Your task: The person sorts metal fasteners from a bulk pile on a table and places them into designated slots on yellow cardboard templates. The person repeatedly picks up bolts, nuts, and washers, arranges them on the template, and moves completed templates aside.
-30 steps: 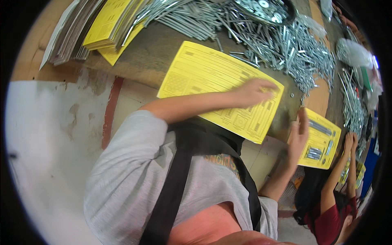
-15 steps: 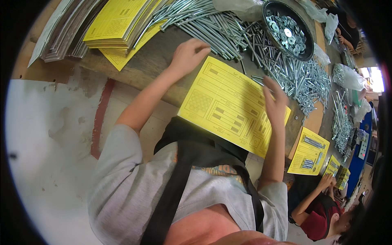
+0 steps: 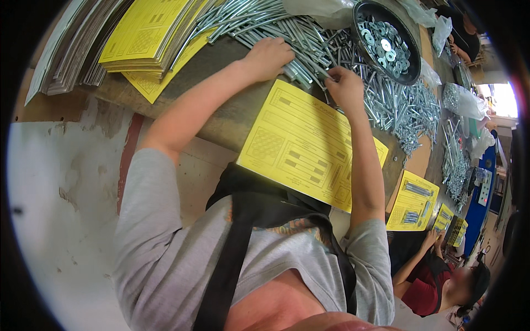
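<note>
1. Both hands have left the flat yellow printed cardboard sheet and gone forward into the heap of long silver steel bolts; half a second ago the left hand was already at the heap's edge while the right was only crossing the sheet's far edge.
2. Resting on the bolts near the far side of the worn wooden tabletop, the left hand has its fingers curled down over several shafts. Whether it actually clasps one cannot be told, since the fingertips are hidden.
3. Just beyond the sheet's far edge, the right hand pinches with thumb and forefinger at what looks like a single bolt from the pile.
4. Bare of parts, the yellow sheet lies at the tabletop's near edge, directly before the person, between the two forearms.
5. By the look of it, the step in hand is picking bolts out of the heap. The next move probably calls for drawing one free of the tangle without dragging its neighbours, then laying it down on the sheet.
6. Farther right sit a round black bowl of steel washers and a spread of shorter silver screws.
7. At the far left corner stands a stack of yellow sheets.
8. To the right, another person's hand reaches towards a sheet already carrying hardware.
</note>
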The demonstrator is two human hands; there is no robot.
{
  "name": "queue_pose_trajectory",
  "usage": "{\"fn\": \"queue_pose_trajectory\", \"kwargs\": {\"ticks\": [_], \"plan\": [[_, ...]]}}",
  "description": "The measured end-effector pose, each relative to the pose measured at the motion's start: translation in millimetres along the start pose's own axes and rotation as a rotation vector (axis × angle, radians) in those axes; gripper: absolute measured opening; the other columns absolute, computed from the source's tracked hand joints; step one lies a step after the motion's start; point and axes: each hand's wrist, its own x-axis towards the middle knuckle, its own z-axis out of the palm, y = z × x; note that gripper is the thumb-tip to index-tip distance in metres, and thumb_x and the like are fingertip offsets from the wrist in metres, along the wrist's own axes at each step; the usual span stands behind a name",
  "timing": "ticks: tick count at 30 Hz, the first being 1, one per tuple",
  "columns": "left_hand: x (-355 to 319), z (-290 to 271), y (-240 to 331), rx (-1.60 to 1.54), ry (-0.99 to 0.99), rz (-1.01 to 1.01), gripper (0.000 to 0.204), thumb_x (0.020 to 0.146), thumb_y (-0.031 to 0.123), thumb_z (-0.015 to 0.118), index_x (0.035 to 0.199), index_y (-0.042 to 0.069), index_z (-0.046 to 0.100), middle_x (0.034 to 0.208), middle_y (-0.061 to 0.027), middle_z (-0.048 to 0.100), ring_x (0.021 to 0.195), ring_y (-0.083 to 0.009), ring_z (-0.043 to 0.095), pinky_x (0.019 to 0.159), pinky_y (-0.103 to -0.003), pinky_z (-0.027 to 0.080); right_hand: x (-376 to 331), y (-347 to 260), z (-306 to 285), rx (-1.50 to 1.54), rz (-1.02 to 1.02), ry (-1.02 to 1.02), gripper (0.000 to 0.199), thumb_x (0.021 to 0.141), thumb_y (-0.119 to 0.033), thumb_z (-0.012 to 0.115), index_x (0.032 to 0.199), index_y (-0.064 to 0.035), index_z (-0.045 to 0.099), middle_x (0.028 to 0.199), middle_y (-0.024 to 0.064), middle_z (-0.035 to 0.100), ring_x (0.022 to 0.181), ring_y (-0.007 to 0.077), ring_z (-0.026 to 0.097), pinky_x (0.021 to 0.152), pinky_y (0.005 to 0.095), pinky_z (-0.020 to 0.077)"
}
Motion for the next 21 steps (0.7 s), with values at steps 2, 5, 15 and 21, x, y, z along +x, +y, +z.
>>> {"fn": "queue_pose_trajectory", "kwargs": {"ticks": [2, 5, 15, 21], "plan": [[4, -6, -5, -0.081, -0.108, 0.003, 0.027, 0.079, 0.019, 0.074, 0.102, 0.010, 0.064, 0.099, -0.0075, 0.063, 0.105, -0.0297, 0.059, 0.084, -0.043, 0.049, -2, 3, -11, 0.015, 0.034, 0.062, 0.021, 0.080, -0.018, 0.070, 0.094, -0.0038, 0.074, 0.083, 0.0147, 0.073, 0.076, 0.0300, 0.071, 0.073, 0.0372, 0.0555], [6, -11, -15, -0.064, -0.136, 0.151, 0.020, 0.082, 0.019, 0.071, 0.097, 0.009, 0.062, 0.095, -0.0069, 0.063, 0.101, -0.0275, 0.060, 0.079, -0.042, 0.050, -17, 12, -32, 0.026, 0.047, 0.098, 0.021, 0.081, -0.017, 0.069, 0.095, -0.0025, 0.074, 0.079, 0.0140, 0.072, 0.072, 0.0285, 0.070, 0.069, 0.0360, 0.0542], [-13, -20, -27, -0.082, 0.253, 0.319, 0.013, 0.083, 0.009, 0.066, 0.096, 0.009, 0.066, 0.092, -0.0052, 0.067, 0.090, -0.0246, 0.066, 0.073, -0.036, 0.055, -136, 61, -86, 0.601, 0.467, 0.251, 0.016, 0.090, -0.007, 0.066, 0.101, 0.0036, 0.071, 0.081, 0.0034, 0.069, 0.069, 0.0094, 0.066, 0.062, 0.0214, 0.0490], [-19, -48, -48, -0.531, 0.472, -0.070, 0.022, 0.090, 0.005, 0.066, 0.112, 0.005, 0.069, 0.098, -0.0067, 0.072, 0.087, -0.0182, 0.068, 0.077, -0.029, 0.053, -185, 86, -95, 0.671, 0.500, 0.270, 0.018, 0.092, -0.011, 0.068, 0.105, 0.0005, 0.072, 0.086, 0.0018, 0.070, 0.071, 0.0076, 0.064, 0.063, 0.0199, 0.0458]]}}
